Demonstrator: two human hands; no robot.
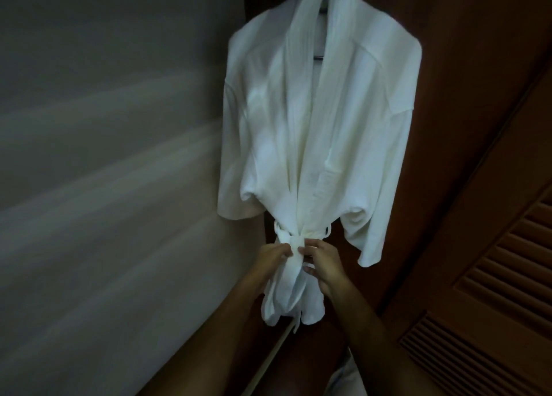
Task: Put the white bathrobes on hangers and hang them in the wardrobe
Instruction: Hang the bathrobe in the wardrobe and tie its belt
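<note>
A white bathrobe (316, 126) hangs on a dark hanger (324, 10) against the brown wardrobe interior, its sleeves drooping at both sides. A white belt (295, 241) is wrapped round its waist. My left hand (273, 255) pinches the belt at the knot from the left. My right hand (324, 261) pinches a belt end from the right, level with the left hand. The hanger's hook is cut off by the top edge of the view.
A grey wall (104, 156) fills the left side. A brown louvred wardrobe door (501, 261) stands open at the right. A pale cloth item (346, 377) shows at the bottom edge between my forearms.
</note>
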